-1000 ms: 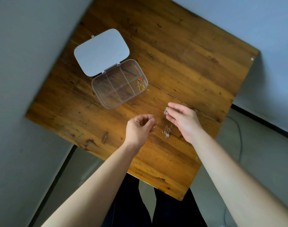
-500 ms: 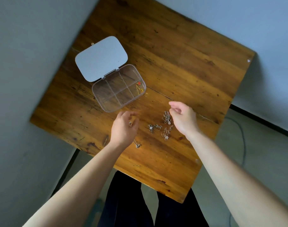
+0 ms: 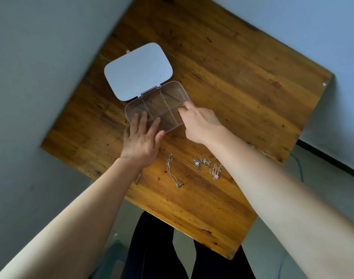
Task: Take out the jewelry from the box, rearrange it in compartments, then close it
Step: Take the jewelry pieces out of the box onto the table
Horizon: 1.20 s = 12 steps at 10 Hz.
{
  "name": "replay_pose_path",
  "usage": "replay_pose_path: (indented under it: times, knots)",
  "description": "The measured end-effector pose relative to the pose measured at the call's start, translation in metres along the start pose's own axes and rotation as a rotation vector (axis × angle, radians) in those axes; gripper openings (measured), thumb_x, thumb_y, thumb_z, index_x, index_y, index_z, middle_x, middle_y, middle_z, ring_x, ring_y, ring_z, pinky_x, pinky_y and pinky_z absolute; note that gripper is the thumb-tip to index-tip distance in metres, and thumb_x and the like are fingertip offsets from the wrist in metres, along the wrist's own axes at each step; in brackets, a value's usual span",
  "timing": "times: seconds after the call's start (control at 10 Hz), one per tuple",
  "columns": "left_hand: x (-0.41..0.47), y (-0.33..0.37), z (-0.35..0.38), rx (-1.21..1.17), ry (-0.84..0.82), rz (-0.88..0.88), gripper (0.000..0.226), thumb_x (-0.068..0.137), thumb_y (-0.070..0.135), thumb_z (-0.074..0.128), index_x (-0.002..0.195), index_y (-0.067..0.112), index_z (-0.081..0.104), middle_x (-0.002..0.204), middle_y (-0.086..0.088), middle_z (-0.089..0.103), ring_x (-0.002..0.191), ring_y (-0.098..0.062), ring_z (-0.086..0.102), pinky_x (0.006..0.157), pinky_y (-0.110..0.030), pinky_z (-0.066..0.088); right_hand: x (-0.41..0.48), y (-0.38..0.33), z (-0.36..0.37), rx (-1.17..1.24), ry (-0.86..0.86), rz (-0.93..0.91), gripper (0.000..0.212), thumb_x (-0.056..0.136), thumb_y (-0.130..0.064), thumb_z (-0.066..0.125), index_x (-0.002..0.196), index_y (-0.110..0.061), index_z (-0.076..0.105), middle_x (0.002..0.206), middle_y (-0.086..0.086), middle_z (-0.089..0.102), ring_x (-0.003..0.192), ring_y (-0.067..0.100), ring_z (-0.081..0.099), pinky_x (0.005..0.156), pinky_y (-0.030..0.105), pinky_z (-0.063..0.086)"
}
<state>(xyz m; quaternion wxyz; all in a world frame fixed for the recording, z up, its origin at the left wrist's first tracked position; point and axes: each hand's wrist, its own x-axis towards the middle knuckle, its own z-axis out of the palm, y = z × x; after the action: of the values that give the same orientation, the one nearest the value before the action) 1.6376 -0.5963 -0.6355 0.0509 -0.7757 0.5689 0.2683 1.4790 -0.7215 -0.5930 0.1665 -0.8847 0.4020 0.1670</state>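
Clear compartment box (image 3: pixel 152 106) lying open on wooden worktop (image 3: pixel 232 77), left hand (image 3: pixel 141 140) fingers spread flat at its near edge, right hand (image 3: pixel 200 122) fingers pinching a small gold piece (image 3: pixel 181 105) at its right compartment, 3 chains (image 3: pixel 204 168) near on worktop

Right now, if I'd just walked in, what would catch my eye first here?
Probably the clear plastic box lying open on the wooden table, its pale lid folded back. Both hands are at it: the left hand spread flat on its near edge, the right hand pinching something small and gold at its right end. Nearer the person, thin chains lie loose on the wood.
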Motion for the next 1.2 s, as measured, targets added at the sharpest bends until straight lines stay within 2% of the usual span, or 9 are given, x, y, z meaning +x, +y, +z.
replay_pose_path:
  times: [0.1,0.3,0.4,0.5,0.6,0.7,0.9,1.1,1.2]
  knots:
    - [0.002,-0.001,-0.001,0.006,-0.011,-0.011,0.061,0.099,0.062,0.006,0.155,0.039,0.010,0.167,-0.002,-0.003,0.152,-0.025,-0.012,0.119,-0.054,0.001,0.012,-0.003,0.001,-0.162,-0.022,-0.014,0.064,0.086,-0.009,0.070,0.144,-0.008,0.044,0.153,0.016,0.035,0.098,0.032,0.068,0.070,0.035,0.047]
    - [0.003,0.001,-0.002,0.037,-0.041,-0.025,0.060,0.100,0.061,0.007,0.155,0.038,0.009,0.167,-0.004,-0.002,0.152,-0.029,-0.008,0.119,-0.057,0.010,0.005,0.007,0.017,-0.166,0.064,-0.091,0.043,0.091,0.002,0.058,0.133,-0.006,0.054,0.134,0.015,0.055,0.094,0.032,0.070,0.072,0.039,0.054]
    - [0.003,0.003,-0.003,0.045,-0.041,-0.033,0.061,0.099,0.062,0.007,0.155,0.038,0.010,0.167,-0.004,0.000,0.152,-0.030,-0.005,0.118,-0.058,0.013,0.000,0.012,0.020,-0.108,0.067,-0.141,0.029,0.100,-0.021,0.057,0.127,-0.009,0.059,0.129,0.012,0.058,0.091,0.031,0.071,0.070,0.036,0.053]
    - [0.004,0.003,-0.002,0.057,-0.036,-0.035,0.061,0.099,0.062,0.006,0.155,0.037,0.011,0.167,-0.005,0.002,0.152,-0.031,-0.003,0.117,-0.058,0.015,0.006,0.011,0.018,-0.064,0.055,-0.162,0.033,0.099,-0.037,0.059,0.119,-0.011,0.061,0.124,0.010,0.060,0.090,0.031,0.070,0.066,0.033,0.047]
    - [0.004,0.003,-0.001,0.067,-0.030,-0.037,0.062,0.098,0.063,0.005,0.154,0.038,0.011,0.166,-0.005,0.003,0.151,-0.031,-0.002,0.117,-0.058,0.016,0.016,0.009,0.015,-0.009,0.046,-0.142,0.032,0.095,-0.037,0.066,0.115,-0.013,0.063,0.119,0.010,0.063,0.094,0.029,0.068,0.067,0.032,0.046]
    - [0.004,0.003,0.000,0.070,-0.022,-0.036,0.063,0.098,0.064,0.004,0.154,0.037,0.013,0.166,-0.005,0.005,0.151,-0.031,0.000,0.116,-0.059,0.018,0.021,0.011,0.014,0.072,0.007,-0.127,0.034,0.093,-0.035,0.068,0.122,-0.016,0.063,0.124,0.010,0.064,0.103,0.030,0.066,0.073,0.032,0.049]
    - [0.005,0.003,-0.001,0.086,-0.035,-0.043,0.063,0.098,0.064,0.003,0.154,0.037,0.012,0.166,-0.005,0.004,0.151,-0.032,0.000,0.117,-0.059,0.017,0.022,0.016,0.016,0.176,-0.032,-0.130,0.034,0.094,-0.037,0.068,0.122,-0.018,0.066,0.122,0.006,0.063,0.104,0.026,0.064,0.070,0.029,0.043]
    - [0.004,0.005,-0.003,0.095,-0.045,-0.050,0.064,0.097,0.064,0.004,0.154,0.037,0.014,0.166,-0.005,0.004,0.151,-0.032,-0.001,0.116,-0.059,0.018,0.013,0.026,0.015,0.392,0.041,-0.109,0.021,0.088,-0.028,0.077,0.106,-0.018,0.074,0.105,0.002,0.071,0.084,0.013,0.062,0.068,0.023,0.046]
    - [0.004,0.005,-0.003,0.095,-0.050,-0.051,0.064,0.097,0.064,0.004,0.154,0.036,0.013,0.166,-0.005,0.003,0.151,-0.032,-0.002,0.116,-0.060,0.017,0.000,0.027,0.019,0.514,0.149,-0.044,0.016,0.085,-0.031,0.080,0.097,-0.021,0.077,0.097,-0.002,0.074,0.069,0.001,0.058,0.060,0.012,0.043]
